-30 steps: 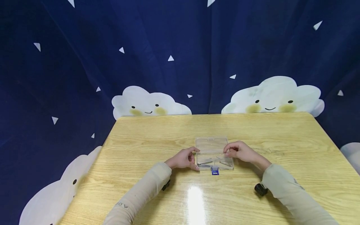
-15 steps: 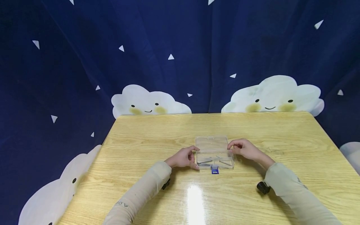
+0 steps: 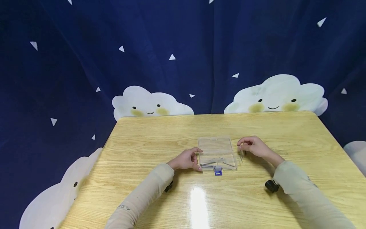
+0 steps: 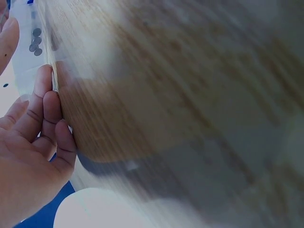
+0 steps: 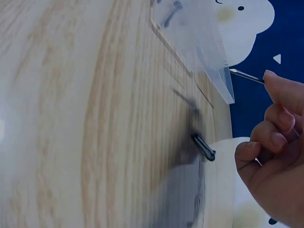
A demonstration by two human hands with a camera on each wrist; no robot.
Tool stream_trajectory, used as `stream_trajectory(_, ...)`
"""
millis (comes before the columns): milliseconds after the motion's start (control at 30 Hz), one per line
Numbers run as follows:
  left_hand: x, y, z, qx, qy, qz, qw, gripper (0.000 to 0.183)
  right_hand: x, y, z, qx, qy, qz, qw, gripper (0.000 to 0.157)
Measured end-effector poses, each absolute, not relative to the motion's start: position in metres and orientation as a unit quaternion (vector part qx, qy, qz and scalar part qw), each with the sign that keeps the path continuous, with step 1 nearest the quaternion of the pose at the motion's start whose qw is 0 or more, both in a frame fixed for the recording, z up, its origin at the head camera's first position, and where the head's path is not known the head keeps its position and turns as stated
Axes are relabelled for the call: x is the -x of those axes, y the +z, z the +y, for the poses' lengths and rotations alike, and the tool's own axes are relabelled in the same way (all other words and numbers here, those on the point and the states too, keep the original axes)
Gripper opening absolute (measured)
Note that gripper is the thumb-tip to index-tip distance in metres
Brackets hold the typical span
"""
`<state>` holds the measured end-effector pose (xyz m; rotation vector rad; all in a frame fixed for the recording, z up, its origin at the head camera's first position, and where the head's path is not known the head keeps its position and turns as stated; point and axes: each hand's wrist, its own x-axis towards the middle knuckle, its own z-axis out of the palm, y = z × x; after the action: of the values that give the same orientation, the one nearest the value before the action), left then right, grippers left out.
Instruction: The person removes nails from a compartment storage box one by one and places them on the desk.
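A clear plastic box (image 3: 232, 161) lies on the table with its lid (image 3: 214, 144) folded back and a blue latch (image 3: 218, 171) at the front. Several thin metal nails (image 3: 228, 164) lie inside it. My left hand (image 3: 185, 159) holds the box's left side, index finger at the back corner and thumb at the front. In the left wrist view, grey round nail heads (image 4: 36, 42) show through the plastic. Just right of the box, my right hand (image 3: 253, 147) pinches a thin nail (image 5: 247, 75) between thumb and finger, its point sticking out toward the lid.
A short dark metal piece (image 5: 203, 147) lies on the table (image 3: 143, 140) under my right hand. Behind the table's far edge hangs a dark blue curtain (image 3: 171, 38) printed with smiling clouds. A light glare (image 3: 198, 203) shows on the wood in front.
My right hand has moved from over the box's right half out to the right, past its edge, with the nail between its fingers. The left hand has stayed on the box.
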<state>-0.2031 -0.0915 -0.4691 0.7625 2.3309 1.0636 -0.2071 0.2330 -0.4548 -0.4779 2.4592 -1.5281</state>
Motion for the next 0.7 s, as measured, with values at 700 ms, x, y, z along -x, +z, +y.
stream_trajectory(700, 0.206, -0.471, -0.093, -0.280, 0.388, 0.847, 0.233, 0.073, 0.213, -0.461, 0.255, 0.060, -0.474, 0.878, 0.035, 0.027)
